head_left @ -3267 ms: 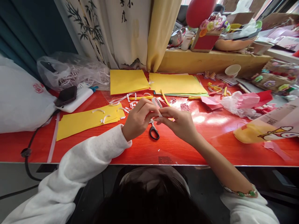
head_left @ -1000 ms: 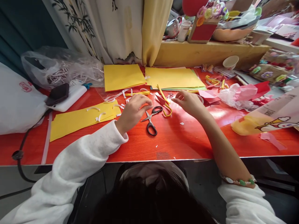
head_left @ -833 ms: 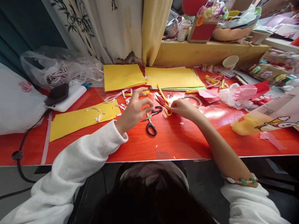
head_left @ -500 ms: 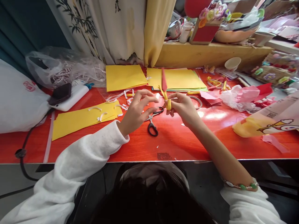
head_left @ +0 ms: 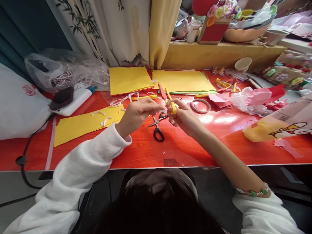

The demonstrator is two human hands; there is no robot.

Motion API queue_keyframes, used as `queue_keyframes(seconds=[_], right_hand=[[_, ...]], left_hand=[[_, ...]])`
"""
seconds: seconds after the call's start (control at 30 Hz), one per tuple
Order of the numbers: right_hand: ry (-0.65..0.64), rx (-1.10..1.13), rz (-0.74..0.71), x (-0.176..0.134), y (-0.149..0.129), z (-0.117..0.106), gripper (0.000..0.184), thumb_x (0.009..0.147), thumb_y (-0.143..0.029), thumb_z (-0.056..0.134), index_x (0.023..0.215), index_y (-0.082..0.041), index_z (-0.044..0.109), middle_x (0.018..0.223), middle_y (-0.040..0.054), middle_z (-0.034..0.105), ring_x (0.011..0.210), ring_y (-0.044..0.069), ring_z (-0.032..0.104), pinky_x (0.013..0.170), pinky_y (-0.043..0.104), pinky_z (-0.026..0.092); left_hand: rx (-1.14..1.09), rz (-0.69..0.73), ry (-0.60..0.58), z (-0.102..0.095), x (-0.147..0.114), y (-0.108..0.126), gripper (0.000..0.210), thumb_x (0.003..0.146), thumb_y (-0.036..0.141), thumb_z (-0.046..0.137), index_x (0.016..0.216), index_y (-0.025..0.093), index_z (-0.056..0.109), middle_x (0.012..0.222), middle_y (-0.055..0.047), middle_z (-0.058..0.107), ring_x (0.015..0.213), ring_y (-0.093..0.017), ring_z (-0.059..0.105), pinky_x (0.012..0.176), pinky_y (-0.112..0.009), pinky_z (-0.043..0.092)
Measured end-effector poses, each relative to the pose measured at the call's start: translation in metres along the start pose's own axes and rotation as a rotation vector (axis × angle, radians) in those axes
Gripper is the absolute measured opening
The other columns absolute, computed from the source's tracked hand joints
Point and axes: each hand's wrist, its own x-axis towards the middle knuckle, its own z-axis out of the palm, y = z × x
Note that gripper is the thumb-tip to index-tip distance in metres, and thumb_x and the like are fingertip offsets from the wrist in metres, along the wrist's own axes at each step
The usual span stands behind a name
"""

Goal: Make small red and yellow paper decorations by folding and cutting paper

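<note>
Between thumb and fingers, my right hand [head_left: 184, 115] pinches a looped yellow paper strip [head_left: 173, 108]. A pointed red paper piece [head_left: 162, 90] sticks up and leftward from the same spot. My left hand [head_left: 140, 113] is closed in a pinch, its fingertips meeting those of the right; whatever lies between them is too small to make out. Black-handled scissors [head_left: 159, 134] lie partly spread on the red table [head_left: 141, 152] below both hands. To the left, long yellow paper sheets [head_left: 80, 125] carry white curled backing scraps [head_left: 106, 121].
Stacked yellow sheets [head_left: 130, 79] and a second pile [head_left: 184, 81] lie at the back. A tape roll [head_left: 201, 106] and pink paper [head_left: 220, 101] sit to the right, near a drink cup [head_left: 275, 125]. A phone [head_left: 62, 98] rests on a white box at left.
My left hand's fingers have gone from spread to pinched and met the right fingertips. The red piece has tipped from upright to leaning left, and the yellow strip has shifted slightly left.
</note>
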Motion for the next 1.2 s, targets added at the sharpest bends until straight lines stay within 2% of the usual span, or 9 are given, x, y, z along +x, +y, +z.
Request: queue_keyframes(seconds=[0.13, 0.23, 0.4, 0.5, 0.7, 0.83, 0.93, 1.13, 1.2], right_hand=[[-0.08, 0.06, 0.081, 0.002, -0.004, -0.002, 0.011, 0.08, -0.023, 0.059, 0.089, -0.018, 0.06, 0.068, -0.0019, 0.052, 0.048, 0.005, 0.05, 0.04, 0.017, 0.039], [-0.155, 0.112, 0.11, 0.001, -0.01, -0.003, 0.019, 0.083, -0.035, 0.059, 0.086, -0.016, 0.061, 0.072, 0.0007, 0.054, 0.056, 0.007, 0.052, 0.048, 0.019, 0.044], [-0.287, -0.021, -0.006, -0.003, -0.015, -0.006, 0.027, 0.083, -0.044, 0.061, 0.08, -0.018, 0.057, 0.071, -0.0006, 0.05, 0.058, 0.007, 0.046, 0.052, 0.021, 0.039], [-0.345, -0.12, -0.091, -0.005, -0.015, -0.007, 0.029, 0.084, -0.045, 0.06, 0.074, -0.018, 0.053, 0.07, -0.0016, 0.048, 0.059, 0.007, 0.043, 0.056, 0.022, 0.038], [-0.429, -0.207, -0.156, -0.008, -0.016, -0.007, 0.029, 0.087, -0.045, 0.055, 0.075, -0.019, 0.053, 0.072, -0.0008, 0.047, 0.064, 0.01, 0.044, 0.062, 0.025, 0.038], [-0.413, -0.263, -0.163, -0.009, -0.018, -0.008, 0.031, 0.086, -0.046, 0.056, 0.07, -0.019, 0.053, 0.07, -0.0004, 0.046, 0.066, 0.011, 0.043, 0.065, 0.026, 0.038], [-0.427, -0.175, -0.108, -0.007, -0.015, -0.008, 0.034, 0.084, -0.047, 0.056, 0.067, -0.019, 0.052, 0.07, 0.0, 0.044, 0.065, 0.012, 0.041, 0.062, 0.026, 0.038], [-0.478, -0.091, -0.07, -0.002, -0.005, -0.004, 0.035, 0.084, -0.052, 0.054, 0.084, -0.019, 0.064, 0.07, 0.0003, 0.046, 0.066, 0.012, 0.046, 0.059, 0.026, 0.04], [-0.451, -0.125, -0.084, -0.002, -0.004, -0.004, 0.031, 0.084, -0.048, 0.057, 0.081, -0.018, 0.062, 0.076, 0.0017, 0.053, 0.068, 0.012, 0.05, 0.062, 0.026, 0.043]], left_hand=[[-0.036, -0.062, -0.015, 0.0, 0.001, 0.001, 0.021, 0.086, 0.023, 0.056, 0.103, 0.023, 0.069, 0.078, -0.002, 0.063, 0.068, -0.01, 0.058, 0.067, -0.025, 0.051], [-0.078, -0.164, 0.071, 0.001, 0.001, 0.001, 0.011, 0.083, 0.02, 0.06, 0.092, 0.018, 0.066, 0.081, -0.002, 0.064, 0.067, -0.009, 0.059, 0.064, -0.024, 0.051], [-0.005, -0.146, 0.198, -0.004, 0.004, 0.0, 0.004, 0.085, 0.022, 0.059, 0.084, 0.018, 0.061, 0.083, -0.002, 0.063, 0.078, -0.012, 0.06, 0.073, -0.026, 0.052], [0.056, -0.115, 0.217, -0.008, 0.005, -0.001, 0.006, 0.085, 0.024, 0.059, 0.082, 0.02, 0.062, 0.096, -0.004, 0.062, 0.095, -0.015, 0.06, 0.08, -0.028, 0.052], [-0.108, -0.213, 0.085, -0.01, 0.005, 0.003, 0.013, 0.084, 0.029, 0.061, 0.08, 0.018, 0.064, 0.115, -0.008, 0.062, 0.111, -0.02, 0.058, 0.091, -0.036, 0.051], [-0.277, -0.277, 0.014, -0.011, 0.006, 0.012, 0.013, 0.083, 0.028, 0.062, 0.078, 0.016, 0.066, 0.109, -0.007, 0.067, 0.108, -0.02, 0.061, 0.094, -0.039, 0.049], [-0.374, -0.332, -0.011, -0.01, 0.006, 0.016, 0.012, 0.082, 0.028, 0.064, 0.08, 0.016, 0.067, 0.096, -0.006, 0.07, 0.099, -0.018, 0.064, 0.092, -0.038, 0.051], [-0.341, -0.329, -0.088, -0.006, 0.006, 0.015, 0.024, 0.083, 0.037, 0.061, 0.077, 0.014, 0.064, 0.079, -0.006, 0.068, 0.074, -0.017, 0.067, 0.072, -0.036, 0.057], [-0.243, -0.298, -0.007, -0.006, 0.006, 0.013, 0.023, 0.084, 0.037, 0.06, 0.079, 0.015, 0.062, 0.086, -0.006, 0.067, 0.081, -0.017, 0.066, 0.074, -0.034, 0.056]])
